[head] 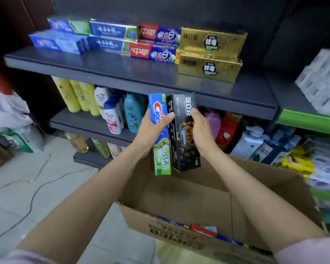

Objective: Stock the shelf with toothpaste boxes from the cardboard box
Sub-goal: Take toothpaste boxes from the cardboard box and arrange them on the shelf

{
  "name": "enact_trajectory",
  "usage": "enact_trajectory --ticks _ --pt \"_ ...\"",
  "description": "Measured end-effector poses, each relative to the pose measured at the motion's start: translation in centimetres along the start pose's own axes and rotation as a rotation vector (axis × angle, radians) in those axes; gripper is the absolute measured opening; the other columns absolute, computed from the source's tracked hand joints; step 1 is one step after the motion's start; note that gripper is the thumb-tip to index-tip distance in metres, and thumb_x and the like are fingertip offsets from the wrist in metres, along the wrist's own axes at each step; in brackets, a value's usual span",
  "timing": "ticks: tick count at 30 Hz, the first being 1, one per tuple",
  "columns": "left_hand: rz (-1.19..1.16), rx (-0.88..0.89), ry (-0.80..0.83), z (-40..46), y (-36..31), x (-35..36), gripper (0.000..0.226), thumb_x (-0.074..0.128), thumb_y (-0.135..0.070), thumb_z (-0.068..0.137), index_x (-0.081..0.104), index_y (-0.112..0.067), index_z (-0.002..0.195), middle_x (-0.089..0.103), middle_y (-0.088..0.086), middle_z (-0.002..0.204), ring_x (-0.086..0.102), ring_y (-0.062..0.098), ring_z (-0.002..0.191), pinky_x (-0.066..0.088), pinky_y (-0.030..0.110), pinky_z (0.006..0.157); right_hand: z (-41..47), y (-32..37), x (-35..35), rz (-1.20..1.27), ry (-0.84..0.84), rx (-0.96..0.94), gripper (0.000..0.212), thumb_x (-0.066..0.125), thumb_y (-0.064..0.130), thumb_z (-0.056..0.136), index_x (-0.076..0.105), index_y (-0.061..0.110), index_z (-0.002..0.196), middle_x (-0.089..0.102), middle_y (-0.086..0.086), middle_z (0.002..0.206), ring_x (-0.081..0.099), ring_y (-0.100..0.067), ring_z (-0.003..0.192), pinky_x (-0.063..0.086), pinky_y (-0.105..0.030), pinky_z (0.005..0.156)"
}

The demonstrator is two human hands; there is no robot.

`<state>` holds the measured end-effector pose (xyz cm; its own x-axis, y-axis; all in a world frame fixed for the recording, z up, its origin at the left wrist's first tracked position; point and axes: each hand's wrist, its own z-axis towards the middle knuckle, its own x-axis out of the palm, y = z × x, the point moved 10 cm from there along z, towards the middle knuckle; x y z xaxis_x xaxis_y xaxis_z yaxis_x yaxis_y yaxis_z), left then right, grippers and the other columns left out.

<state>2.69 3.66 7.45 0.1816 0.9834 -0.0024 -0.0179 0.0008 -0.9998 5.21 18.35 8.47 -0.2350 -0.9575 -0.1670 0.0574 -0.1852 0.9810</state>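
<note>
My left hand [151,128] grips a blue-and-green Crest toothpaste box [159,134], held upright above the open cardboard box [286,180]. My right hand [202,130] grips a black toothpaste box [183,130], also upright and pressed against the Crest box. Both boxes hang just below the front edge of the dark grey top shelf [122,67]. On that shelf lie stacked blue boxes [57,42], blue-green boxes [112,38], red-and-blue boxes [154,52] and gold boxes [210,66]. A few red and blue boxes [202,230] peek out at the cardboard box's near wall.
The lower shelf [88,124] carries yellow bottles, shampoo bottles and detergent. A green-edged shelf [309,121] on the right bears white packs. Packaged goods and a white bag [10,115] sit on the floor at left, and a cable [32,189] runs over the tiles.
</note>
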Motion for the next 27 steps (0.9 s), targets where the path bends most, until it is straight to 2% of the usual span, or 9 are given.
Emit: enact_trajectory --ticks 3,6,8,11,13,16,20,23,27 --pt "0.018 0.068 -0.056 1.4 -3.9 -4.1 0.030 0.069 -0.036 0.083 0.056 -0.019 0.104 0.068 0.000 0.096 0.067 0.009 0.081 0.055 0.022 0.074 1.7 4.4 3.4 -0.039 0.044 -0.075 0.037 0.037 0.032 0.097 0.057 0.018 0.126 0.063 0.004 0.119 0.060 -0.008 0.106 0.045 -0.027 0.097" --pt "0.096 0.128 -0.143 3.2 -7.2 -9.1 0.031 0.069 -0.037 0.082 0.052 -0.017 0.098 0.062 -0.005 0.085 0.063 0.006 0.067 0.052 0.017 0.059 3.5 8.0 6.8 -0.124 0.043 -0.166 0.067 0.044 0.059 0.083 0.044 0.023 0.140 0.053 0.003 0.138 0.050 -0.014 0.127 0.039 -0.044 0.108" --pt "0.178 0.143 -0.173 4.4 -9.0 -12.5 0.038 0.069 -0.041 0.082 0.047 -0.015 0.099 0.060 -0.005 0.084 0.061 0.014 0.070 0.052 0.029 0.065 4.5 10.6 9.0 -0.183 0.019 -0.234 0.067 0.046 0.057 0.088 0.037 0.023 0.144 0.048 0.004 0.143 0.047 -0.012 0.130 0.038 -0.040 0.110" --pt "0.328 0.184 -0.199 6.8 -11.8 -17.6 0.038 0.062 -0.037 0.087 0.037 -0.012 0.101 0.055 -0.003 0.082 0.055 0.018 0.073 0.043 0.026 0.060 6.3 14.0 12.2 -0.283 -0.025 -0.308 0.058 0.047 0.042 0.095 0.032 0.021 0.147 0.044 0.005 0.145 0.042 -0.009 0.131 0.034 -0.027 0.107" --pt "0.413 0.207 -0.189 8.5 -13.3 -20.3 0.039 0.061 -0.036 0.087 0.033 -0.012 0.102 0.057 0.002 0.088 0.057 0.026 0.081 0.045 0.031 0.063 7.5 15.7 14.2 -0.347 -0.050 -0.367 0.058 0.048 0.039 0.095 0.032 0.019 0.147 0.042 0.003 0.146 0.039 -0.011 0.135 0.033 -0.030 0.110" --pt "0.664 0.258 -0.155 10.7 -15.5 -22.0 0.045 0.059 -0.043 0.086 0.032 -0.013 0.105 0.058 0.010 0.096 0.057 0.035 0.098 0.047 0.042 0.082 9.3 17.5 16.4 -0.524 -0.084 -0.410 0.056 0.050 0.036 0.095 0.032 0.023 0.146 0.050 -0.005 0.138 0.046 -0.021 0.128 0.037 -0.034 0.104" --pt "0.910 0.389 -0.111 12.2 -18.8 -21.3 0.056 0.057 -0.050 0.087 0.037 -0.016 0.128 0.060 0.013 0.114 0.053 0.033 0.111 0.040 0.038 0.076 11.0 18.9 17.6 -0.966 -0.122 -0.407 0.054 0.051 0.035 0.094 0.032 0.035 0.145 0.052 -0.008 0.124 0.048 -0.028 0.117 0.041 -0.042 0.093" --pt "1.032 0.497 -0.067 12.6 -20.3 -19.6 0.061 0.057 -0.050 0.087 0.036 -0.024 0.138 0.057 0.003 0.128 0.051 0.028 0.119 0.040 0.037 0.077 11.9 19.1 16.5 -1.249 -0.149 -0.409 0.054 0.050 0.034 0.094 0.029 0.043 0.143 0.049 0.003 0.132 0.042 -0.022 0.126 0.032 -0.044 0.102" --pt "1.141 0.538 0.010 13.4 -20.4 -16.5 0.065 0.057 -0.053 0.086 0.033 -0.031 0.143 0.055 0.003 0.132 0.050 0.026 0.122 0.044 0.039 0.085 13.1 19.9 13.0 -1.430 -0.184 -0.398 0.052 0.048 0.031 0.096 0.029 0.040 0.144 0.045 0.002 0.138 0.037 -0.021 0.131 0.019 -0.048 0.113"
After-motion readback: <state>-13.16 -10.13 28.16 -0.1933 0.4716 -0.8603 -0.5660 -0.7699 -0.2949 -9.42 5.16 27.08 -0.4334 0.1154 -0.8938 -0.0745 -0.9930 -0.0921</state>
